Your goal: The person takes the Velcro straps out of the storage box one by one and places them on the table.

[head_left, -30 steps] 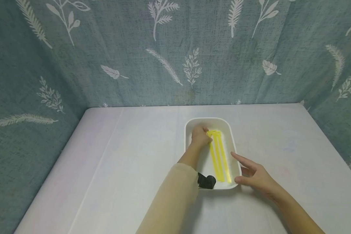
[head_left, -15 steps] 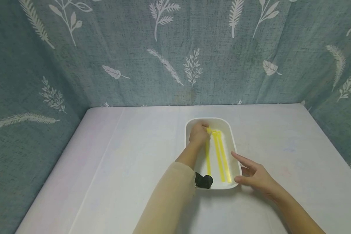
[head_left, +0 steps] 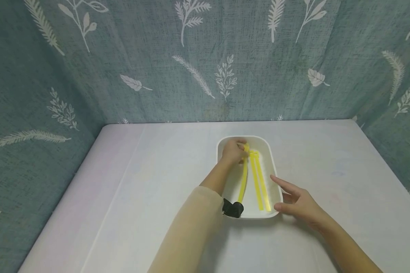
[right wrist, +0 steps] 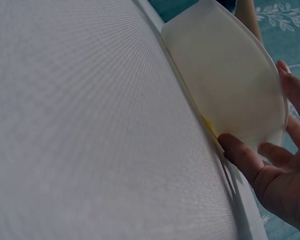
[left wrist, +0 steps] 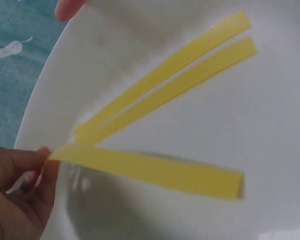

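Observation:
A white tray with raised walls stands on the table, holding several flat yellow strips. Inside its far left part, my left hand pinches the far end of one yellow strip between thumb and fingers. In the left wrist view that strip slants away from the fingertips, slightly bowed. Two more yellow strips lie side by side on the tray floor, to the right of the held one. My right hand rests against the tray's near right side, fingers spread and loosely bent, thumb by the corner.
A white cloth-covered table spreads around the tray. Behind it hangs a green-blue leaf-patterned curtain, which also closes off both sides. A black wrist camera on the left wrist overlaps the tray's near left corner.
My left hand has drawn one yellow strip leftward from the other two and raised its far end, so it now bows. The right hand and tray stay put.

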The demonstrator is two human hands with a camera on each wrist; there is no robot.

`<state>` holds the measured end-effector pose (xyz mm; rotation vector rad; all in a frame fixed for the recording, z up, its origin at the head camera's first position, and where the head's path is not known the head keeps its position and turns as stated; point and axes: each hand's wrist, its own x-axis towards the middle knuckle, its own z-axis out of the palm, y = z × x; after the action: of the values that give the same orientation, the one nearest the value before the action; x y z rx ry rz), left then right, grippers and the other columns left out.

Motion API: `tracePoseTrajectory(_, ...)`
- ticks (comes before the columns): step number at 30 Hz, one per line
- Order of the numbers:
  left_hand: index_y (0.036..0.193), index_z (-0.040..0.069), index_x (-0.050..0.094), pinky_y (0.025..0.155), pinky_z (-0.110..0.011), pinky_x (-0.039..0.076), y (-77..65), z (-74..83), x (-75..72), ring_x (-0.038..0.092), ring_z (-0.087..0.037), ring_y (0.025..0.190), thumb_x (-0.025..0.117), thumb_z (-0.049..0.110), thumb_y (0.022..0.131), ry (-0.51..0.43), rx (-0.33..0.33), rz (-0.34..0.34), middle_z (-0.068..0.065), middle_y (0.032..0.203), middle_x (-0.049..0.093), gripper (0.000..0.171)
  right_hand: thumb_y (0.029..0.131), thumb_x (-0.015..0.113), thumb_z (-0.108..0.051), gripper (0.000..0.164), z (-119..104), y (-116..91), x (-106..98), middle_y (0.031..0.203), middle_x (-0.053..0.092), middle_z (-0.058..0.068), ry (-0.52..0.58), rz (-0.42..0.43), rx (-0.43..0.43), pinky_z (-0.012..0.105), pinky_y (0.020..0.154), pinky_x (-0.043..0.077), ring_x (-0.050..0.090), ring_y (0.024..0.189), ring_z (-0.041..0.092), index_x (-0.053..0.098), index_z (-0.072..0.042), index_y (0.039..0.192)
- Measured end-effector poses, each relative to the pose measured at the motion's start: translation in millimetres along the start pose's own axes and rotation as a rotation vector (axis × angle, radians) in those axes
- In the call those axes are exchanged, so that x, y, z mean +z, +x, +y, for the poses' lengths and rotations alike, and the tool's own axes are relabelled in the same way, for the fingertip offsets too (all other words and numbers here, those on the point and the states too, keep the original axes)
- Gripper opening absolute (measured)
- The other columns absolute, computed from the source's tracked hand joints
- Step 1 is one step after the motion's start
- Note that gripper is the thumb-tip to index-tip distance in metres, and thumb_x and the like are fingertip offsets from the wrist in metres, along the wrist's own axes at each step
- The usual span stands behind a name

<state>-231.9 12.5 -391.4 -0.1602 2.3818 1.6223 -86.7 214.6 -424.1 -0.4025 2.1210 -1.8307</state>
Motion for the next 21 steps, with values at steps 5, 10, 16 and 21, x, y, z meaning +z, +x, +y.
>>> tracePoseTrajectory(5,0.123,0.003,0.058,0.061,-0.028,0.057,-3.7,4.3,-6.3,0.058,-0.016,0.076,0.068,-0.011,0.078,-0.159,-0.021,-0.065,-0.005,0.091,0.053,0.047,0.083,0.069,-0.001,0.076,0,0,-1,0.153,0.018,0.027,0.036,-0.008,0.007,0.023,0.087,0.050,0.052,0.119,0.010,0.031,-0.007,0.148)
tracePoseTrajectory(10,0.120,0.006,0.060,0.063,-0.028,0.058,-5.3,10.2,-15.1,0.060,-0.015,0.075,0.071,-0.008,0.077,-0.219,-0.046,-0.089,-0.005,0.095,0.056,0.047,0.082,0.069,0.000,0.076,0,-1,0,0.152,0.016,0.029,0.054,-0.012,-0.004,0.024,0.087,0.050,0.053,0.116,0.005,0.030,-0.005,0.147)
tracePoseTrajectory(16,0.128,0.004,0.054,0.065,-0.027,0.057,-5.8,13.8,-30.4,0.063,-0.020,0.086,0.068,-0.007,0.081,-0.297,-0.019,-0.157,-0.009,0.104,0.053,0.051,0.082,0.070,0.000,0.076,0,-1,3,0.151,0.018,0.030,0.022,0.002,-0.030,0.023,0.085,0.051,0.055,0.115,0.005,0.031,-0.006,0.147)
tracePoseTrajectory(21,0.134,0.004,0.049,0.062,-0.024,0.056,-4.7,18.0,-43.1,0.066,-0.023,0.095,0.066,-0.005,0.083,-0.325,-0.026,-0.180,-0.008,0.106,0.049,0.054,0.083,0.068,0.000,0.075,-1,-1,7,0.151,0.018,0.030,0.005,-0.004,-0.044,0.024,0.086,0.051,0.054,0.120,0.019,0.030,-0.005,0.148)
